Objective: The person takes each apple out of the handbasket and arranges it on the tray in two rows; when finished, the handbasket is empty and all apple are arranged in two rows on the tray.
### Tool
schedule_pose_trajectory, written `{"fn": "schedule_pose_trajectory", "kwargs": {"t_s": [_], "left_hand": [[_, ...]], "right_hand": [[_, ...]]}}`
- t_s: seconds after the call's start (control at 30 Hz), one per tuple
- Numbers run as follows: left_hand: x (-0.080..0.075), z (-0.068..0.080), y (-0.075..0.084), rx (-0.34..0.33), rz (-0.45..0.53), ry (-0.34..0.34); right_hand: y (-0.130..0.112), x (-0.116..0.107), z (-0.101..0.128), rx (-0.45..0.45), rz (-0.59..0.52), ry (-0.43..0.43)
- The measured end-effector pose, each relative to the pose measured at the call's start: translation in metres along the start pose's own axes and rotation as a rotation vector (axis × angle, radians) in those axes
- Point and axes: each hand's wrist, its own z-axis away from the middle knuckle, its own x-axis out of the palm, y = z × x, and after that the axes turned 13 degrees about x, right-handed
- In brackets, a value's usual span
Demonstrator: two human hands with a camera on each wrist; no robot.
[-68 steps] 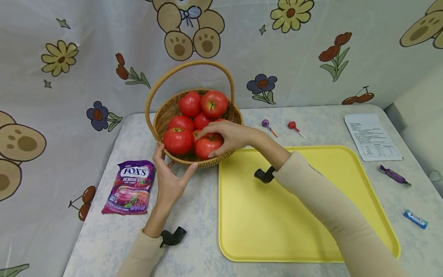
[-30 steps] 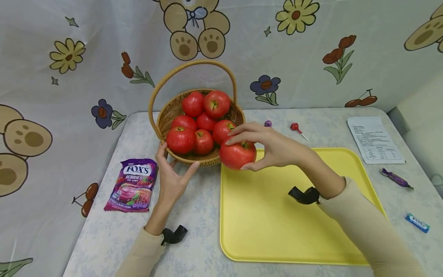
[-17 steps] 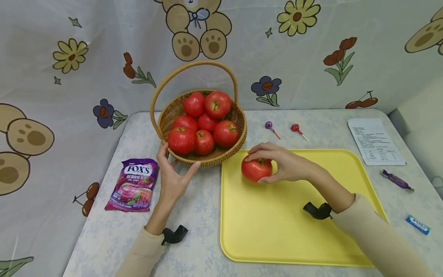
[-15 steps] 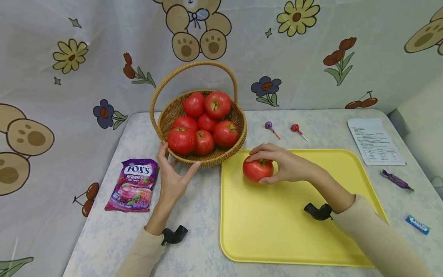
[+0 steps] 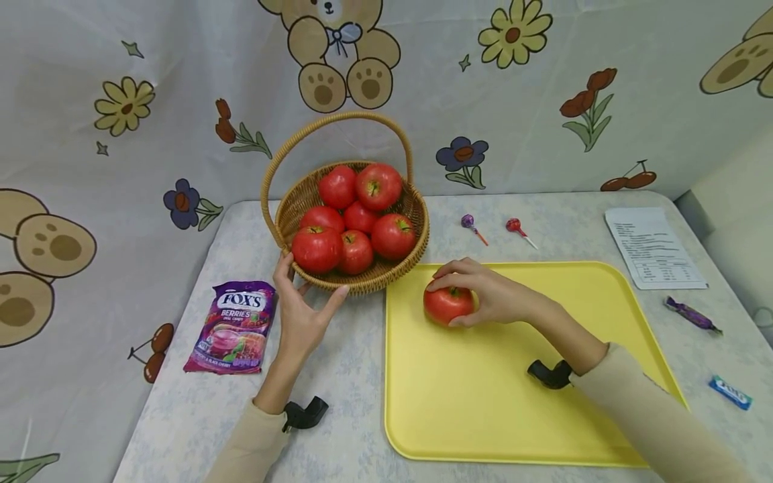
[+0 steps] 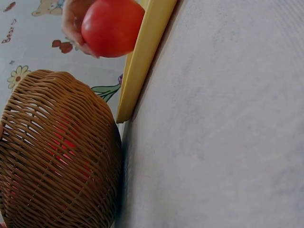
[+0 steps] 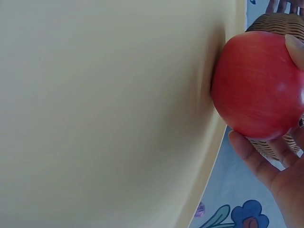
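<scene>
Sleeves of pale beige cover both forearms, each with a black camera mount at the wrist. Nearest the person lies the yellow tray (image 5: pixel 513 416), flat on a pale marbled table (image 5: pixel 338 376). To the tray's right, near the table edge, sits a small blue sweet (image 5: pixel 729 392) whose white lettering is too small to read for certain, and a little farther back a purple wrapped sweet (image 5: pixel 691 314).

On the near left lies a purple candy bag (image 5: pixel 232 327) printed "FOX'S" in white, with "BERRIES" beneath it; the finer lines below are not legible.

The right hand (image 5: pixel 492 295) curls over a red apple (image 5: pixel 447 304), fingers on top and thumb beneath, gripping it; the apple rests on the tray's far left part, just inside the rim. The right wrist view shows the apple (image 7: pixel 259 85) against the tray surface.

The left hand (image 5: pixel 298 315) lies beside the bag, its fingers spread and fairly straight, thumb and fingertips touching the near wall of the wicker basket (image 5: pixel 368 278). The basket stands just behind the tray's left corner and holds six more red apples (image 5: pixel 353 215) under an arched handle.

Farther back lie a purple lollipop (image 5: pixel 470 225) and a red lollipop (image 5: pixel 516 228), and at far right a printed sheet (image 5: pixel 652 248), its text unreadable. A cartoon bear-and-flower cloth (image 5: pixel 543 100) hangs behind.
</scene>
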Motion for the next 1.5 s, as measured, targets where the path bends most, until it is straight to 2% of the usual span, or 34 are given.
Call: {"fn": "schedule_pose_trajectory", "kwargs": {"t_s": [0.23,1.23,1.5], "left_hand": [[0.0000,0.0003,-0.0001,0.003,0.000,-0.002],[0.0003,0.0009,-0.0021,0.004,0.006,0.008],[0.0007,0.0007,-0.0016,0.009,0.005,0.009]], "right_hand": [[-0.0033,0.0023,-0.0010,-0.014,0.014,0.005],[0.0018,0.0091,-0.0028,0.069,0.002,-0.015],[-0.0005,0.0080,-0.0005,0.060,0.041,-0.009]]}}
